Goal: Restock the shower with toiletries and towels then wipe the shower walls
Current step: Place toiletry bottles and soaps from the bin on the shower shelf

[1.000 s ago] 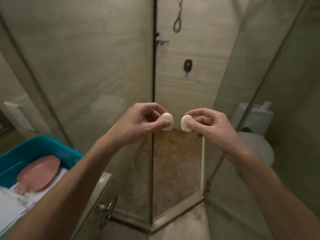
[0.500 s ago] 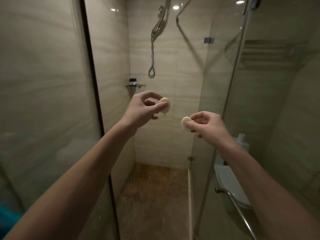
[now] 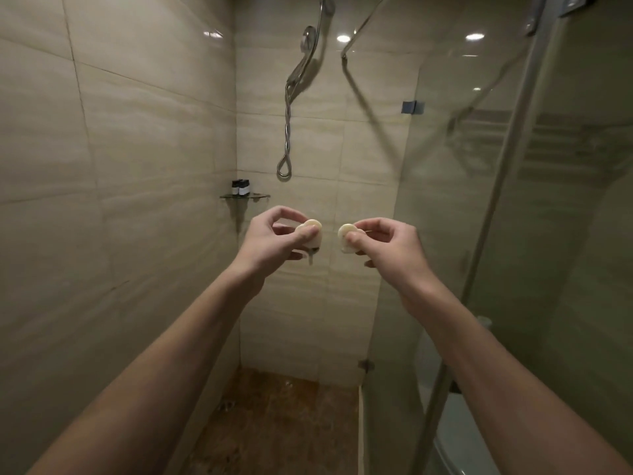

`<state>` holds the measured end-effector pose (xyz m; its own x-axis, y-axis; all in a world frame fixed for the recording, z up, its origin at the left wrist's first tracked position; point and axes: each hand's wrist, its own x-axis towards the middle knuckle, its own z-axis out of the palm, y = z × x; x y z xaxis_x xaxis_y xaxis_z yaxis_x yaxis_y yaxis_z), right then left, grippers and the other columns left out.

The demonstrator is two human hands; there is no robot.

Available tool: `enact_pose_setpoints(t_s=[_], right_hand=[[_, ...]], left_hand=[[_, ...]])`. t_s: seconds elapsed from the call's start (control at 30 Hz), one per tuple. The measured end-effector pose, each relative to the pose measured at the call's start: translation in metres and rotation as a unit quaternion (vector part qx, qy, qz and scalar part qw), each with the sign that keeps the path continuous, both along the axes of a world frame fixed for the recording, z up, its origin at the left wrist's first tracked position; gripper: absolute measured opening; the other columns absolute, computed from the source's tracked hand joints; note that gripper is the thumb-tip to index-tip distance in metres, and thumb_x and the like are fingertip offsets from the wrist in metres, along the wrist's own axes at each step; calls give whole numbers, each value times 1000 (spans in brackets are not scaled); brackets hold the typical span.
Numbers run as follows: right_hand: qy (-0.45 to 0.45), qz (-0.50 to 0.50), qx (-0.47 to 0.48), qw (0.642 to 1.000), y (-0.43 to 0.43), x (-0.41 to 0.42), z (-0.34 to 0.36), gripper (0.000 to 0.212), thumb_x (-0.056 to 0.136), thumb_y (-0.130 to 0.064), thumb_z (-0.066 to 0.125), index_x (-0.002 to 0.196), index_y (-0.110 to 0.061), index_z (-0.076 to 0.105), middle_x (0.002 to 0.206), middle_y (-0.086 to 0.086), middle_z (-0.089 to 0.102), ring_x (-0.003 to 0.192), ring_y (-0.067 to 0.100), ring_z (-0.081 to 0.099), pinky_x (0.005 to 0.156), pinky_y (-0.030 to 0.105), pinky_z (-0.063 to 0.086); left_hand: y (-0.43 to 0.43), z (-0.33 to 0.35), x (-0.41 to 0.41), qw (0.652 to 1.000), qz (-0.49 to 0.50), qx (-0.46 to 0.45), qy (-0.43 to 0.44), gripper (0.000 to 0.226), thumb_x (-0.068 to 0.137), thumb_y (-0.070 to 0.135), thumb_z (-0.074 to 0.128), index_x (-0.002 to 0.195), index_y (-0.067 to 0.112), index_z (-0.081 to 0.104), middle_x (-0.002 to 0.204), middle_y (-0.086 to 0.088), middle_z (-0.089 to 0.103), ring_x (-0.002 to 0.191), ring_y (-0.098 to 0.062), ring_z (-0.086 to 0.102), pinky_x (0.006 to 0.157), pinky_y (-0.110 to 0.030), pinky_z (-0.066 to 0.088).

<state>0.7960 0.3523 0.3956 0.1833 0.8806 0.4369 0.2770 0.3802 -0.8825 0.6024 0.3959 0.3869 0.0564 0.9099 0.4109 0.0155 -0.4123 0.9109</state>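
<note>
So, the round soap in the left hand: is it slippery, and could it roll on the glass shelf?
The soap looks stiff and light: the left hand pinches it by fingertips. It shows no wet shine, so probably not slippery. Its flat disc shape should lie steady on the glass shelf, but on edge it might roll.

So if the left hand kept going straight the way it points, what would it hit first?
Probably the tiled back wall, near the dark fitting peeking out under the soap that the left hand pinches. Nothing shows in between, though depth is hard to judge.
</note>
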Motion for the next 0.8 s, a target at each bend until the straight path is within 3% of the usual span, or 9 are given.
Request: enact_pose_setpoints(t_s=[0.17,0.33,0.47,0.67,0.8], right_hand=[[4,38,-4,999,81,-5,7,10,85,-22,79,93,-18,74,85,0,78,74,7,68,62,20,51],[24,75,-3,997,157,-23,11,16,85,-25,79,96,-14,75,83,2,78,68,7,65,50,12,45],[27,115,-1,993,225,-43,10,12,86,-23,78,94,-15,75,79,-1,76,67,4,64,51,9,44],[15,147,7,989,352,-59,7,13,86,-22,78,95,-14,75,79,0,76,59,-4,61,51,7,43],[-13,161,15,987,455,-62,7,13,85,-27,79,95,-18,76,81,-3,77,65,-3,63,59,13,44]], left_hand=[[67,1,-4,999,17,-2,-35,31,84,24,81,106,6,69,88,-7,77,76,-13,73,68,-29,60],[129,6,-29,998,51,-1,-24,27,84,24,81,104,7,73,91,-8,76,78,-11,71,65,-25,58],[182,9,-49,996,89,-2,-12,27,85,23,79,105,6,74,98,-14,77,78,-10,70,64,-23,57],[285,10,-74,990,142,0,1,27,86,23,78,105,3,72,87,-11,77,66,-18,71,61,-26,55],[372,9,-86,985,171,6,-13,25,88,20,77,104,2,71,91,-14,78,67,-24,74,63,-30,59]])
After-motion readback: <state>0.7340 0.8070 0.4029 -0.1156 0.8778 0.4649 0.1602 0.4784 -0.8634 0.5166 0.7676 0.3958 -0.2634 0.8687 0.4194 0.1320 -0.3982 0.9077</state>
